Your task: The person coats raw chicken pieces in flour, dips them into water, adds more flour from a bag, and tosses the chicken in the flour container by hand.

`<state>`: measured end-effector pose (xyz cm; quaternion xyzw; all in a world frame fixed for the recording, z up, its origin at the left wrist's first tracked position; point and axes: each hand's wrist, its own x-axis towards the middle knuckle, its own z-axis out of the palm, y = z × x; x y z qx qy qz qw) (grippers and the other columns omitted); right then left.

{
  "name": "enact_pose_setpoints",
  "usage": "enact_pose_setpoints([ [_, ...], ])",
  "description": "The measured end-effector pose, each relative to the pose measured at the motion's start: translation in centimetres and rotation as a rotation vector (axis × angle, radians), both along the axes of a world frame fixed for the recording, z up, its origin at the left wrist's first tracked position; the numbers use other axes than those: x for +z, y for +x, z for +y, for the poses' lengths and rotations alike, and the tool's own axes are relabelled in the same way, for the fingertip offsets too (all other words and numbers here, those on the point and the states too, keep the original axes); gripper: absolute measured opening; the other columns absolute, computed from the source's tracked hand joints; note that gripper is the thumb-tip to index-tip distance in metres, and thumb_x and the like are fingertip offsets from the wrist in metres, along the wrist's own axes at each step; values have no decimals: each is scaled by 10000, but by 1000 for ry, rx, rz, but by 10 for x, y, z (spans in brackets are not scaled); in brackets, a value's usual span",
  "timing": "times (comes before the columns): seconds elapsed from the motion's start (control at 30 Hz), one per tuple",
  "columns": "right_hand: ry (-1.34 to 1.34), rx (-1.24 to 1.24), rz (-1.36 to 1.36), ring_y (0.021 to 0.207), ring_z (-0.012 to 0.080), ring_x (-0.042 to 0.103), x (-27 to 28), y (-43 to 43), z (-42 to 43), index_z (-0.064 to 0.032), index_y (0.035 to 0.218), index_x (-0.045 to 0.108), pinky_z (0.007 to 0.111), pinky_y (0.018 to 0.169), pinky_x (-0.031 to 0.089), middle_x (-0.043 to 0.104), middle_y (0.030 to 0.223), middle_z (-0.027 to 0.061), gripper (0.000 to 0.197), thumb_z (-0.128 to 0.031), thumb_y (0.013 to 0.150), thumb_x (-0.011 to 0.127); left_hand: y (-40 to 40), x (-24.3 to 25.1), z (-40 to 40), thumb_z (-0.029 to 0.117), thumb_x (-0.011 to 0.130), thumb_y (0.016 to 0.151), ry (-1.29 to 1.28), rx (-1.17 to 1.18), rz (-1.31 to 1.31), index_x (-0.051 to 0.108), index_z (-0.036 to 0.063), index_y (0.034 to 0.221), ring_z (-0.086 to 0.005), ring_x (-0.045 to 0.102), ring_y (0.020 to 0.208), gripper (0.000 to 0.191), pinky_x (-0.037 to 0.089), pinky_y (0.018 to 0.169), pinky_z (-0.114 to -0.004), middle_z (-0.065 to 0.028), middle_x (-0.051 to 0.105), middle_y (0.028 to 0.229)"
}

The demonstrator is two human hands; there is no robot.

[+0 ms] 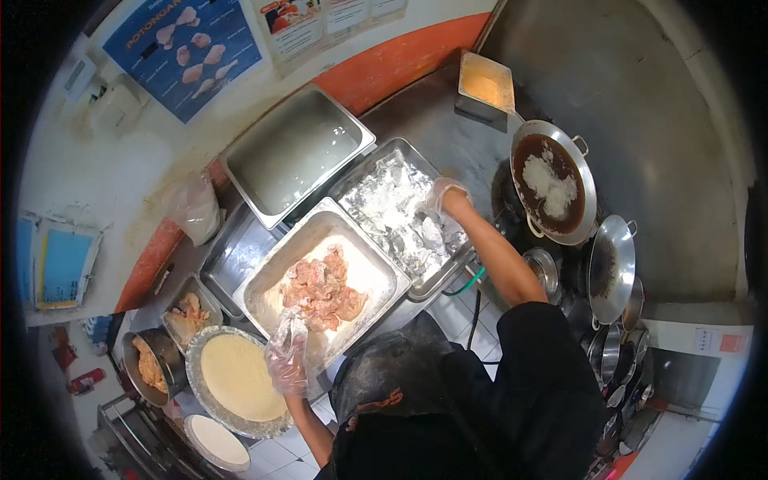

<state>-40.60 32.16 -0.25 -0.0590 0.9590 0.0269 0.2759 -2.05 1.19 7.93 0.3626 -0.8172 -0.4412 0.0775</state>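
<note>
A clear plastic glove covers my left hand (289, 363), at the near left edge of a deep steel pan of flour (381, 273). Raw chicken pieces (324, 291) lie heaped on the flour, close to the floury fingertips; whether those fingers grip anything cannot be told. My right hand (447, 201), also in a clear glove, is over the right side of a shallow metal tray (399, 144) with a crumpled, silvery, floury surface. Its fingers point down and are partly hidden, so its hold is unclear.
Behind stands a pan of cloudy water (300, 156). At the right, a wok (591, 180) holds dark oil with pale foam. A basin of yellowish powder (240, 378), a pot of chicken pieces (150, 363) and a white tub (216, 443) are at the left. A cap and dark clothing fill the lower middle.
</note>
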Motion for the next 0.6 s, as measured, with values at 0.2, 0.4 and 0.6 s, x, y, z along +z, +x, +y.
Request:
enact_pose_setpoints([
  [0.2,-134,157,-114,891,350,650,-34,-18,-9,18,942,678,434,790,494,643,997,244,560,-483,693,656,9,-14,3,298,732,788,108,85,117,613,-40,1067,-258,600,903,454,457,799,-354,-172,629,1019],
  [0.4,9,406,24,881,310,666,-46,-1,-37,-28,893,706,416,741,526,683,953,159,376,-331,678,647,6,-4,7,309,721,798,-7,63,-137,609,-55,1066,-264,601,918,466,454,808,-367,-187,626,1019],
  [0.6,16,554,149,842,329,661,-35,2,-47,-39,922,694,429,732,522,664,930,208,347,-329,753,607,3,0,3,290,710,809,113,78,64,584,-45,1130,-263,601,961,481,448,850,-351,-178,629,1064],
])
